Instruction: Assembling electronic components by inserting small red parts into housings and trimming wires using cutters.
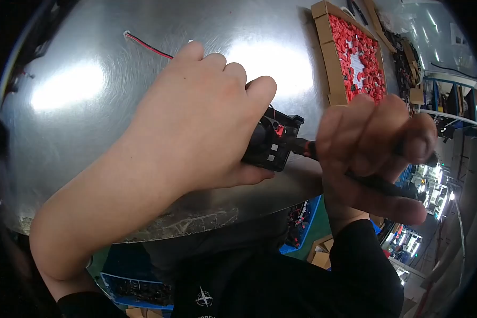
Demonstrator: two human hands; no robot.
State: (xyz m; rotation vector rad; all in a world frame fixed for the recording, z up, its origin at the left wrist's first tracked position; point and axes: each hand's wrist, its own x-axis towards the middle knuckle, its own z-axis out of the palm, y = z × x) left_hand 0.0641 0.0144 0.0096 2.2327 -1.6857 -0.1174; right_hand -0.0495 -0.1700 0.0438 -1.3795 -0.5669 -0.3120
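Housing of boxy black plastic (265,157) is clasped by the left hand (204,108) over the shiny metal worktop (116,119), presumably for steadiness. A black-and-red tool (306,148) is gripped in the right hand (371,143), tip at the housing.

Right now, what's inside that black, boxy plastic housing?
Inside the black housing, a small red part shows; the bare left hand covers much, hiding what lies there.
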